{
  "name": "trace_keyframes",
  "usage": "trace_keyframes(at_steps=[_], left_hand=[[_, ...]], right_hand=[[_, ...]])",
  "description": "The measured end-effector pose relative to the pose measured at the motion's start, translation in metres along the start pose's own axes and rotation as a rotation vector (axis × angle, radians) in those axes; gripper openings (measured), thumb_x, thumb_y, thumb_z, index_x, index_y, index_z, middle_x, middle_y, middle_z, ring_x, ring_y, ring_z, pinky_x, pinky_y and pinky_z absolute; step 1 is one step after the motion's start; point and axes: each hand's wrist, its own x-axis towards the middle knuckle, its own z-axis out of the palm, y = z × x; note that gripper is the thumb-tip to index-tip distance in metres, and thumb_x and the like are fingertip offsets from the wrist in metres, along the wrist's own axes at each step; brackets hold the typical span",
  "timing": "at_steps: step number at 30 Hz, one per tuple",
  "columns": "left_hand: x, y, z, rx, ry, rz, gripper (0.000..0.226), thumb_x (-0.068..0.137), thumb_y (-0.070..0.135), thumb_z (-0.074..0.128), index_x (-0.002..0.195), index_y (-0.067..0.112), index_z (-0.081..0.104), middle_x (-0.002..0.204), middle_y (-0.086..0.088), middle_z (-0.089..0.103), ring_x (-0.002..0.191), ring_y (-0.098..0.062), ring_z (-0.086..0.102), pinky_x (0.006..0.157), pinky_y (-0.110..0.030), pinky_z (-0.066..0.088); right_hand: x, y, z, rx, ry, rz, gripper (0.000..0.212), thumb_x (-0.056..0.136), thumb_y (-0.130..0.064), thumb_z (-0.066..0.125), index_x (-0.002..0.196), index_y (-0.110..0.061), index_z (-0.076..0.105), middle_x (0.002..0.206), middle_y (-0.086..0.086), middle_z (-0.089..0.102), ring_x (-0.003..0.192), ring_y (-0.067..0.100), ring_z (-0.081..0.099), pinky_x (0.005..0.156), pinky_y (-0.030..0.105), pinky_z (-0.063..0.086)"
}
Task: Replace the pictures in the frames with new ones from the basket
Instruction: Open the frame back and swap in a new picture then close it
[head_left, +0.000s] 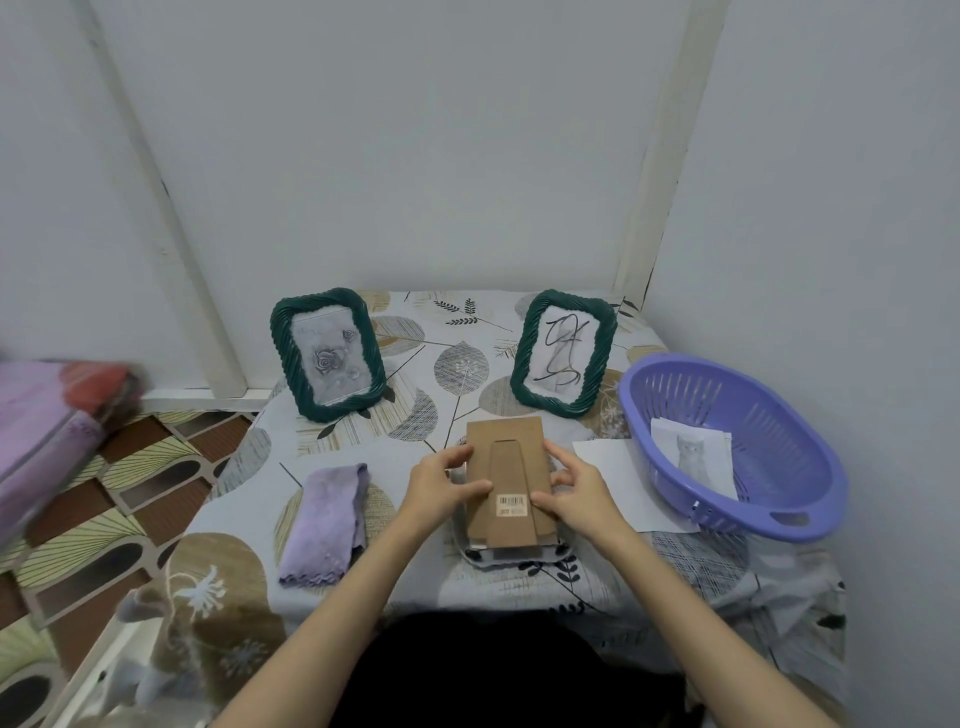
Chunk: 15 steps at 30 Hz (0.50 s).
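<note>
1. Head view is showing both hands working on a third frame (511, 540) lying face down on the tabletop (415, 582), so its brown cardboard backing board (506, 478) with the folded stand and barcode sticker is facing up within reach.
2. Left hand (441, 491) is pinching the board's left edge, thumb lying across the cardboard; right hand (569, 493) is pinching the right edge the same way. Each grip is narrow and closing on the board, probably to seat it in or lift it off the frame; which one I cannot tell.
3. Just right of the right grip, a white sheet (613, 467) is lying flat, partly under the purple basket (779, 514).
4. That basket is holding the task's new pictures, a cat print (693, 460) showing on top.
5. Beyond the grips, two green frames are standing upright: one with a rose picture (328, 354), one with a scribble drawing (563, 353).
6. Left of the left grip, a lilac cloth (324, 525) is lying folded, apart from the work.
7. Nothing is blocking the reach to the basket.
</note>
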Motion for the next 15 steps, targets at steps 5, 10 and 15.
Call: trace_keyframes(at_steps=[5, 10, 15], left_hand=[[0.0, -0.004, -0.001, 0.054, -0.036, -0.016, 0.07, 0.068, 0.01, 0.079, 0.13, 0.006, 0.049, 0.132, -0.01, 0.056, 0.123, -0.019, 0.05, 0.104, -0.026, 0.036], [0.001, -0.007, -0.001, 0.094, -0.038, -0.016, 0.072, 0.067, 0.004, 0.078, 0.131, 0.007, 0.048, 0.133, -0.008, 0.055, 0.126, -0.019, 0.047, 0.107, -0.028, 0.034], [-0.001, -0.009, -0.001, 0.1, -0.029, -0.009, 0.072, 0.066, 0.002, 0.078, 0.131, 0.007, 0.048, 0.132, -0.008, 0.056, 0.125, -0.018, 0.048, 0.103, -0.024, 0.034]], right_hand=[[0.005, 0.005, -0.001, -0.069, -0.021, 0.004, 0.077, 0.077, 0.01, 0.063, 0.142, -0.013, 0.03, 0.082, -0.016, 0.049, 0.072, 0.008, 0.054, 0.06, 0.012, 0.047], [0.008, 0.01, -0.001, -0.097, -0.015, -0.014, 0.077, 0.076, 0.009, 0.064, 0.142, -0.015, 0.031, 0.082, -0.016, 0.049, 0.075, 0.007, 0.054, 0.067, 0.017, 0.045], [0.008, 0.012, 0.001, -0.151, 0.006, -0.019, 0.075, 0.076, 0.005, 0.066, 0.141, -0.016, 0.034, 0.071, -0.007, 0.055, 0.066, 0.007, 0.053, 0.061, 0.015, 0.042]])
